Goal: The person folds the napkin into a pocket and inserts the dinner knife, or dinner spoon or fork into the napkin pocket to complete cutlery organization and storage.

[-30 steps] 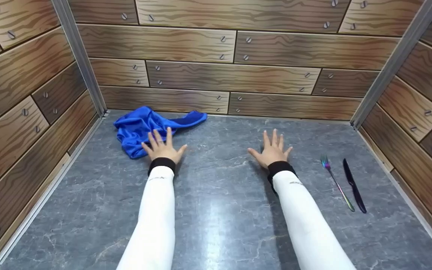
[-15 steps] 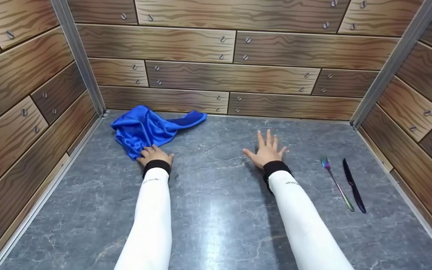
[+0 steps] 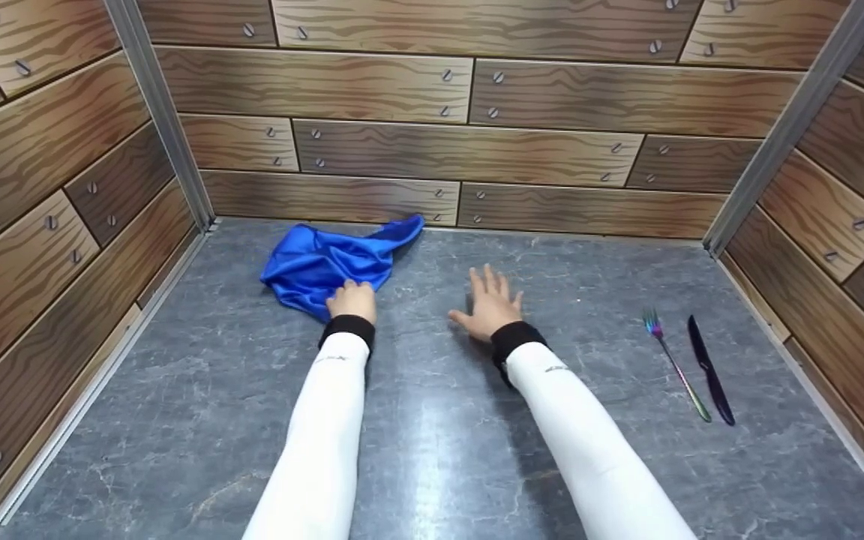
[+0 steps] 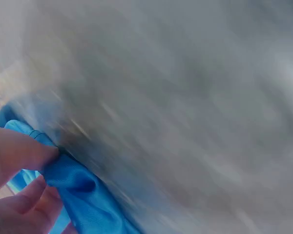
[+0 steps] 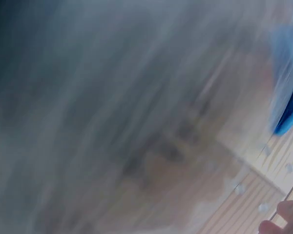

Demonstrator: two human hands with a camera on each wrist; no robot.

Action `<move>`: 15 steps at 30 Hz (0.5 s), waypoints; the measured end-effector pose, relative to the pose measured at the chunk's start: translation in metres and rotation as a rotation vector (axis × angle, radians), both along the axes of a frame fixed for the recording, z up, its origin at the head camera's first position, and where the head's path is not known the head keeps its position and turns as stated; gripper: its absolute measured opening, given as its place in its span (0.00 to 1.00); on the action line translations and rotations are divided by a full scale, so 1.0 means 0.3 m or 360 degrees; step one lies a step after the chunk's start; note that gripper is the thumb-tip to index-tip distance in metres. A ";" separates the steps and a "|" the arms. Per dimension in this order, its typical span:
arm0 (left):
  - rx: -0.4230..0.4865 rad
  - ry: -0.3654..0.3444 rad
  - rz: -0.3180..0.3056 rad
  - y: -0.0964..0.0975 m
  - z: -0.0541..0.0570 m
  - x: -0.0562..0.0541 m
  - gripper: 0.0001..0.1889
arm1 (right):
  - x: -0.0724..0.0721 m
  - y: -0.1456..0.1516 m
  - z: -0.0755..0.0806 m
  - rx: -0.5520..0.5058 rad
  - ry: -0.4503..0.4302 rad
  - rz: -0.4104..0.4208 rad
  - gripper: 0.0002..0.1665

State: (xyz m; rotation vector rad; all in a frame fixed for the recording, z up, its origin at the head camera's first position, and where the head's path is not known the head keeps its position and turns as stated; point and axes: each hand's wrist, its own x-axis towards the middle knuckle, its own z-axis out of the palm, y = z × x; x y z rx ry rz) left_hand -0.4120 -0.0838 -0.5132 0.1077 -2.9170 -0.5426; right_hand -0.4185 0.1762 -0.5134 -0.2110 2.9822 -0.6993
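Observation:
A shiny blue cloth lies crumpled toward the back wall, left of the middle, with a narrow end trailing to the right. My left hand grips its near edge, fingers curled into the fabric. In the left wrist view, thumb and fingers pinch a fold of the cloth. Right of the cloth, my right hand hovers low over the grey tabletop with fingers spread and nothing held. The right wrist view is mostly blurred, showing a corner of the cloth and some fingertips.
On the right lie a rainbow-tinted fork and, beside it, a dark knife. Wood-patterned panels wall in the grey marbled tabletop at the back and both sides.
My left hand has curled onto the cloth's near edge and pulled it to the right. My right hand has moved left toward it, fingers still spread. Fork and knife stay put.

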 end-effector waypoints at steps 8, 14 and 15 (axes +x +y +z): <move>0.0238 -0.0132 -0.0267 0.103 -0.072 -0.122 0.16 | -0.043 -0.073 -0.079 0.0006 0.0031 0.0162 0.68; 0.0783 -0.0165 -0.0518 0.190 0.024 -0.053 0.17 | -0.120 -0.084 -0.167 -0.0176 0.0153 0.0363 0.69; 0.0883 -0.0176 -0.0548 0.198 0.047 -0.039 0.15 | -0.132 -0.079 -0.179 -0.0213 0.0190 0.0373 0.64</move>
